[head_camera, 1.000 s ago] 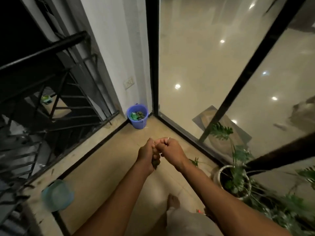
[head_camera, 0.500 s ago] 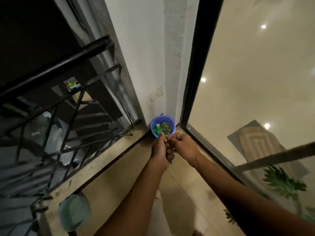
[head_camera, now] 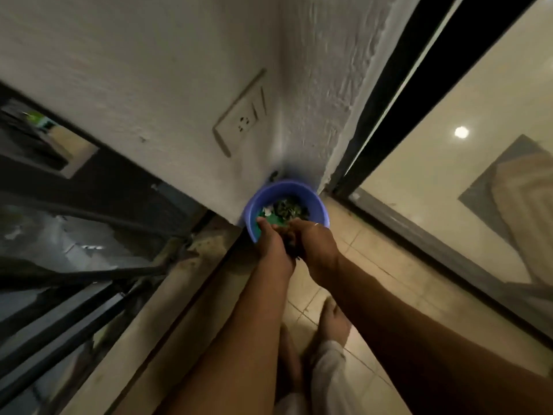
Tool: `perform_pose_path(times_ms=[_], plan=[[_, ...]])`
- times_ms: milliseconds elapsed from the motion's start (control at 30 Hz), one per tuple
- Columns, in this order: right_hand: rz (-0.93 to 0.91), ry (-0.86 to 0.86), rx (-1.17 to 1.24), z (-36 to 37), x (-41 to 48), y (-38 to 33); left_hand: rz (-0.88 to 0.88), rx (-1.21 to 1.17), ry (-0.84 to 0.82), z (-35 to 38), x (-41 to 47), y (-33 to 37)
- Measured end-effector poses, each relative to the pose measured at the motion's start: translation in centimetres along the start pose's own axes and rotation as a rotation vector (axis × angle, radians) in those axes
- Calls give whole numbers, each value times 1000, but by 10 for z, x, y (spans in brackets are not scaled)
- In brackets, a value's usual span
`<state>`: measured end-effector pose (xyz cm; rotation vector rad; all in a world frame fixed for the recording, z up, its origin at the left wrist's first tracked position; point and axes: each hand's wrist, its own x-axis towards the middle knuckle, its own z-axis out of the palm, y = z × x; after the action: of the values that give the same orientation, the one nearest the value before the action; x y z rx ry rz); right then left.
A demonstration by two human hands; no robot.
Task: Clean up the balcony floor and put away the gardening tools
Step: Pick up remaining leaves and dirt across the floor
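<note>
In the balcony corner, between wall (head_camera: pixel 143 70) and glass door (head_camera: pixel 443 163), the bucket (head_camera: pixel 285 187), well ahead a second ago, now sits right under the person's arms. The left hand (head_camera: pixel 273 241) and right hand (head_camera: pixel 317 242), pressed together, cup dark scraps (head_camera: pixel 294 248) over its near rim. Dropping them looks imminent, clearing that floor litter.

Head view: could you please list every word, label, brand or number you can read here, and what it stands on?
No text is readable.
The wall socket plate shows no legible marking.
The blue bucket looks plain.
The green item in the far background is too blurred to read.
</note>
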<state>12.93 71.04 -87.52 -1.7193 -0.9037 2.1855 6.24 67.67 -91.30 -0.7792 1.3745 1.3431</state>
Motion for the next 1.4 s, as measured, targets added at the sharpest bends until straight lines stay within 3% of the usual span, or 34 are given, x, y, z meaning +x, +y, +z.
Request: perform_pose_path(times_ms=[267, 567, 700, 867, 1100, 1400], plan=[[148, 119, -3, -7, 131, 46, 11, -80, 78, 7, 113, -10], [118, 105, -66, -25, 119, 28, 85, -129, 37, 6, 96, -5], [41, 97, -112, -29, 71, -6, 54, 79, -57, 7, 48, 5], [-40, 69, -191, -34, -27, -61, 37, 408, -62, 11, -47, 17], [-205, 92, -222, -46, -180, -125, 203, 668, -152, 42, -239, 43], [-359, 266, 5, -91, -356, -154, 291, 942, -394, 49, -395, -5]])
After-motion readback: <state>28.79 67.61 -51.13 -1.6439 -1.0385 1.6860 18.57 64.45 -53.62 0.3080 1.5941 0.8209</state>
